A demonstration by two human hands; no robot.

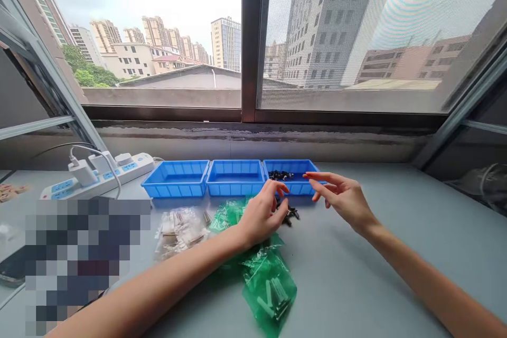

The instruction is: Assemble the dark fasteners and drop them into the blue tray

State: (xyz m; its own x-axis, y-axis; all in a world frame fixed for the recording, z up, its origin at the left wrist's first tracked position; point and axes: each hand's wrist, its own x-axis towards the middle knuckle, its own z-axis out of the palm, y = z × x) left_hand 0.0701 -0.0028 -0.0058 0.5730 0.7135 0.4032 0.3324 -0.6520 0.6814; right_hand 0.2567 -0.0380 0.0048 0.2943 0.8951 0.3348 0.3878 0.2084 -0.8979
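My left hand (264,212) hovers with bent fingers above green plastic bags (233,214) and a small pile of black screw-like parts (292,214). Its thumb and index finger are apart, and I see nothing between them. At the front right of the right-hand blue bin (304,188), my right hand (344,198) is open, its index finger stretched toward the bin and the thumb apart below. More black parts (280,175) lie inside that bin. Closer to me, a green bag (271,290) holds several pale, long pieces. My left forearm hides part of the bags.
Two more blue bins, a middle one (236,189) and a left one (174,190), stand in the same row. Clear bags (180,229) of small parts lie left of the green ones. A white power strip (137,162) with plugs sits at the left, below a window frame (253,37).
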